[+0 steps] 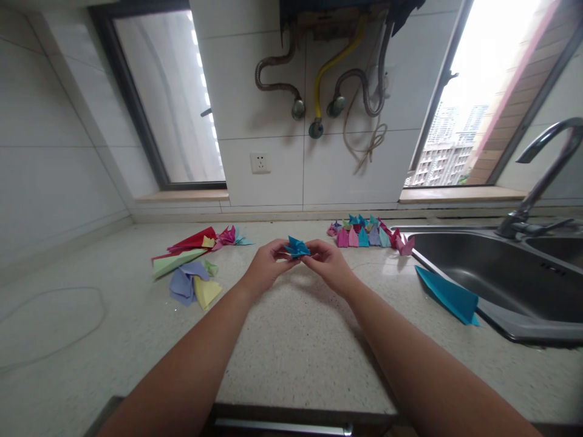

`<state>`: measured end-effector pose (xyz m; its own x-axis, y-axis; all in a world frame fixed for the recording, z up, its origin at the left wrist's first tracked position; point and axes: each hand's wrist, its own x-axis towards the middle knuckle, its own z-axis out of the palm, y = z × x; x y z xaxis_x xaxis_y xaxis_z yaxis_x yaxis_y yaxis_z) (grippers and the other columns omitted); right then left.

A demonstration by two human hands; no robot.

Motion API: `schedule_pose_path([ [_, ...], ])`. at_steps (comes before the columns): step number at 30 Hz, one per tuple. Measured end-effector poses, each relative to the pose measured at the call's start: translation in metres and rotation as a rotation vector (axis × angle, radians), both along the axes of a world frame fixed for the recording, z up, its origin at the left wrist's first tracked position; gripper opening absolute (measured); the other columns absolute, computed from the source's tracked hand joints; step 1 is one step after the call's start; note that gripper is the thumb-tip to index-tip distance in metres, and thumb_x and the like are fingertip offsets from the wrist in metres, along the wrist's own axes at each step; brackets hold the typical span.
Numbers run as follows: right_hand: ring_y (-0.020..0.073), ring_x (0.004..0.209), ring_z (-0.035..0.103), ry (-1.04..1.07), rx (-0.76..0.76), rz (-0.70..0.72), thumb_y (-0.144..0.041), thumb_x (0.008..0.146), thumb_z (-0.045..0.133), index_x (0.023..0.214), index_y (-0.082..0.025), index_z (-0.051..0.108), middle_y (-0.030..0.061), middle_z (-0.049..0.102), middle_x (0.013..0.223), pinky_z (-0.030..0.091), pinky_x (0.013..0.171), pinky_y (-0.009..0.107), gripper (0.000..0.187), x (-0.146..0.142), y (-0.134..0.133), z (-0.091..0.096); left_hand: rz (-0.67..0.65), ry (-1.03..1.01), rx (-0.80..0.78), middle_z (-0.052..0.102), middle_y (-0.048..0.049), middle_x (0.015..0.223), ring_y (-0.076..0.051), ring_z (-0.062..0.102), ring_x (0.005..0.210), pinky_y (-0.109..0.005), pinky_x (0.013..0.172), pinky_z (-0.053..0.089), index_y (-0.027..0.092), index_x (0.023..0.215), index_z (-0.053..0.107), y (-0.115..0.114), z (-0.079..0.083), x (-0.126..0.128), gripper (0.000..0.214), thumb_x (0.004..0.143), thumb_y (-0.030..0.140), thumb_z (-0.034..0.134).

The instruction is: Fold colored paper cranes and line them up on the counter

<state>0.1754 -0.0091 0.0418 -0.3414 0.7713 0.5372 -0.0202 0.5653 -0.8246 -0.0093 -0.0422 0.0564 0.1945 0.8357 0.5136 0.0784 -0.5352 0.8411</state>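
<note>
Both my hands meet over the middle of the speckled countertop [291, 340]. Between their fingertips is a small blue folded paper piece [297, 247]. My left hand [265, 265] pinches its left side with curled fingers. My right hand [328, 262] pinches its right side the same way. The paper is held a little above the counter surface.
Loose coloured paper pieces [191, 267] lie to the left. A row of small folded paper shapes [370, 235] stands at the back near the sink [501, 273]. A teal folded paper [449, 295] rests on the sink's rim. A faucet [542, 182] rises at right.
</note>
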Motion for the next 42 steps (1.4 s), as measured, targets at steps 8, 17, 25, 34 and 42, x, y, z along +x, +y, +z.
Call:
schedule_pose_path([
  [8, 0.0183, 0.085, 0.063, -0.042, 0.258, -0.093, -0.021, 0.077, 0.070, 0.099, -0.022, 0.069, 0.0046, 0.071, 0.093, 0.049, 0.074, 0.033, 0.022, 0.002, -0.007, 0.007, 0.168, 0.214, 0.320, 0.069, -0.0080, 0.098, -0.020, 0.063, 0.093, -0.035, 0.087, 0.049, 0.019, 0.099, 0.072, -0.008, 0.012, -0.005, 0.020, 0.079, 0.017, 0.072],
  [17, 0.0174, 0.077, 0.060, -0.039, 0.253, -0.104, -0.022, 0.078, 0.070, 0.086, -0.021, 0.070, 0.0039, 0.070, 0.084, 0.045, 0.068, 0.032, 0.008, 0.003, -0.013, 0.013, 0.207, 0.240, 0.383, 0.069, -0.0064, 0.091, -0.019, 0.062, 0.088, -0.034, 0.083, 0.047, 0.019, 0.092, 0.071, -0.010, 0.007, -0.003, 0.010, 0.082, 0.018, 0.070],
  [25, 0.0167, 0.074, 0.060, 0.025, 0.077, -0.021, -0.034, 0.082, 0.072, 0.087, -0.021, 0.072, 0.0032, 0.070, 0.081, 0.046, 0.070, 0.033, 0.014, 0.001, -0.010, 0.009, 0.190, 0.136, 0.296, 0.070, -0.0044, 0.092, -0.017, 0.062, 0.086, -0.031, 0.082, 0.049, 0.019, 0.096, 0.071, -0.010, 0.006, 0.001, 0.015, 0.081, 0.021, 0.072],
  [34, 0.0186, 0.092, 0.064, 0.171, -0.040, 0.095, -0.033, 0.077, 0.078, 0.102, -0.026, 0.070, 0.0038, 0.070, 0.101, 0.051, 0.085, 0.038, 0.027, 0.001, -0.007, 0.008, 0.159, 0.118, 0.273, 0.069, -0.0056, 0.100, -0.016, 0.064, 0.091, -0.032, 0.084, 0.053, 0.019, 0.104, 0.069, -0.011, 0.006, 0.002, 0.024, 0.081, 0.016, 0.070],
  [42, 0.0176, 0.095, 0.066, 0.217, -0.074, 0.169, -0.031, 0.078, 0.077, 0.100, -0.025, 0.070, 0.0034, 0.071, 0.100, 0.051, 0.094, 0.040, 0.024, 0.000, -0.008, 0.009, 0.142, 0.127, 0.292, 0.067, -0.0057, 0.100, -0.017, 0.065, 0.093, -0.030, 0.078, 0.056, 0.020, 0.101, 0.069, -0.012, 0.007, 0.002, 0.021, 0.080, 0.015, 0.068],
])
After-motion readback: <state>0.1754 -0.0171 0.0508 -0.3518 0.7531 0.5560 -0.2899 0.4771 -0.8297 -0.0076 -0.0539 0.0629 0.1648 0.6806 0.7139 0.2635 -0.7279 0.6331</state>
